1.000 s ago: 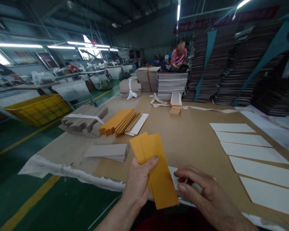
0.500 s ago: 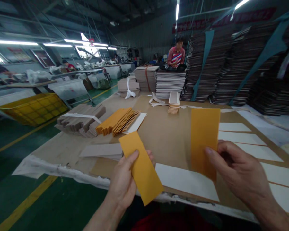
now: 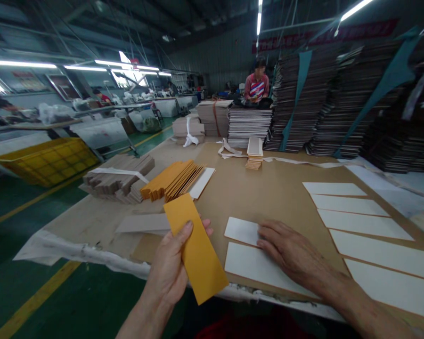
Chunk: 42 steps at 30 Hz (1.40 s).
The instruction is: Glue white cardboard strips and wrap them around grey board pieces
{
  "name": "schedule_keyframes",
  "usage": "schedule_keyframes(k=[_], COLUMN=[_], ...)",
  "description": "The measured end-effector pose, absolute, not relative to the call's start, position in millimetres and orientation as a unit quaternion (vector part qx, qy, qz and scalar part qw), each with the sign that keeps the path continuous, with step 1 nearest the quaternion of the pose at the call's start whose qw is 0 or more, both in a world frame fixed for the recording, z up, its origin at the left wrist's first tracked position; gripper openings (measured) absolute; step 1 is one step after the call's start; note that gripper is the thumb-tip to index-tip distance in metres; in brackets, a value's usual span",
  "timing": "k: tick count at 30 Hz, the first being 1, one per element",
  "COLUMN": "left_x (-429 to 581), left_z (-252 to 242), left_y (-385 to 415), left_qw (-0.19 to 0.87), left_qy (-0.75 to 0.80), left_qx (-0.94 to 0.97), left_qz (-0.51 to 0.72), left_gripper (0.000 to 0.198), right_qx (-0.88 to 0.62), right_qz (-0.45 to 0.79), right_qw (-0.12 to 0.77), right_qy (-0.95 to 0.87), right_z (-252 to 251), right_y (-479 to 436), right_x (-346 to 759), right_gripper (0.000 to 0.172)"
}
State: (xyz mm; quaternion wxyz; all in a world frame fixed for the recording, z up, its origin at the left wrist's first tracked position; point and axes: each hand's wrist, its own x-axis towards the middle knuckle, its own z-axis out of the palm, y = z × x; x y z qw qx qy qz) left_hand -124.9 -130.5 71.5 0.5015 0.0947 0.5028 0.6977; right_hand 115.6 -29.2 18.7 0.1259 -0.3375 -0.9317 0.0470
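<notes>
The table spans the centre of the frame, with its near edge along the bottom. Tall stacks of dark sheets stand at the upper right. A yellow bin is at the left, beside the table. A bundle of grey pieces, bound with a white band, lies left of centre on the table. Immediately to its right is a fanned stack of orange pieces. A row of five white strips is laid out at the right of the frame, orange showing along their edges.

The right hand is at the lower centre-right, palm down. Its grip: fingers together, slightly bent, over the right end of the upper white strip; whether thumb and fingers pinch the strip cannot be told. The lower white strip lies flat just below, partly covered by the hand and forearm.

The left hand is at the lower centre. Its grip is closed, thumb across the upper face and fingers beneath, on an orange strip. This strip is held tilted, its upper end toward the left.
</notes>
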Motion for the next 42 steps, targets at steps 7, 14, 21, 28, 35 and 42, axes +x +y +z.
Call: schedule_keyframes(k=[7,14,21,28,35,42], left_x=[-115,-117,-123,-121,-119,-124], left_z=[68,59,49,50,50,67], left_y=[-126,-128,-130,-127,-131,-138], left_qw=[0.517,0.518,0.493,0.510,0.530,0.514], left_qy=[0.509,0.561,0.640,0.654,0.638,0.632], left_qx=[0.073,0.152,0.303,0.292,0.296,0.293], left_qz=[0.685,0.627,0.505,0.476,0.474,0.500], left_gripper=[0.020,0.029,0.027,0.014,0.021,0.045], right_qx=[-0.342,-0.349,-0.542,-0.483,-0.493,-0.441], right_qz=[0.070,0.133,0.133,0.011,0.011,0.026], right_qw=[0.141,0.166,0.305,0.316,0.321,0.349], right_qy=[-0.926,-0.913,-0.772,-0.816,-0.809,-0.826], right_z=[-14,7,17,-14,-27,-1], right_y=[-36,-34,-82,-118,-117,-110], right_x=[116,138,202,191,175,177], right_gripper=[0.042,0.049,0.046,0.029,0.026,0.027])
